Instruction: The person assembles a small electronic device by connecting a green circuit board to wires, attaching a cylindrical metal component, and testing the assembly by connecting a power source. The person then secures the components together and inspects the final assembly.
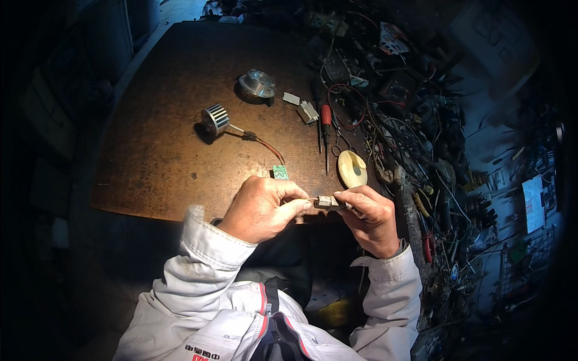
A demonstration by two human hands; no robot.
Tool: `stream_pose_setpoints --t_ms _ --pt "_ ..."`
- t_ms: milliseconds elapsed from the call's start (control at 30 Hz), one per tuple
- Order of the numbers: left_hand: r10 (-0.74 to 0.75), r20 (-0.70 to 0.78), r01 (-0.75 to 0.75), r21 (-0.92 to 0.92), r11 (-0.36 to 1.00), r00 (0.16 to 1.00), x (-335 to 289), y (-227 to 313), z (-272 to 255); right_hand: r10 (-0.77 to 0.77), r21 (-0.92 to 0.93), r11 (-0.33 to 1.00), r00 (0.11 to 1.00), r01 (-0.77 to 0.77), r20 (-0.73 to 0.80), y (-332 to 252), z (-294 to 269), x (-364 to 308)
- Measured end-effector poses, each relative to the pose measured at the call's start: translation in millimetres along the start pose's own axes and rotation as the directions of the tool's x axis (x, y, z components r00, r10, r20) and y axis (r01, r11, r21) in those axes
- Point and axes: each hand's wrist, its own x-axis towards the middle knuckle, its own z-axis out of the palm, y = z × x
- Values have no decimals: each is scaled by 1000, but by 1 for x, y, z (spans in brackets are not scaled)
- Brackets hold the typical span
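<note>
Near the front edge of the table, my left hand (pixel 259 207) pinches what looks like a thin wire (pixel 312 200) between thumb and forefinger. The wire runs to a small pale, block-shaped piece (pixel 326 202), its exact kind unclear. My right hand (pixel 372 219) grips that piece from the other side with closed fingers. Just beyond my left hand lies a small green circuit board (pixel 280 172). Reddish-brown wires (pixel 269 146) link it to a round, ribbed metal lamp body (pixel 215 120) lying on its side.
On the wooden table (pixel 156 162) sit a round metal housing (pixel 257 85), a white box (pixel 307 112), a white flat piece (pixel 291 98), a red-handled screwdriver (pixel 326 115) and a pale yellow round dish (pixel 352 169). Tangled cables (pixel 391 129) and tools crowd the right side.
</note>
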Motion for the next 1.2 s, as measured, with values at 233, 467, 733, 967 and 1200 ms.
stream_pose_setpoints --t_ms 233,467,733,967,1200 --pt "-8 21 7 57 998 1000 0 4 -3 -27 -46 999 999 26 -19 -1 2 1" --pt "34 10 -34 61 998 999 0 1 -1 -30 -57 998 999 28 -21 -2 3 1" --pt "-11 27 10 33 999 1000 0 -1 0 -28 -66 997 1000 28 -13 -3 5 4" --pt "64 -2 -63 137 989 998 -1 1 -1 2 -46 999 1000 -4 -30 -2 9 -1" --pt "110 -28 -103 192 976 994 0 -7 3 -34 -28 999 998 33 -44 5 13 -1"
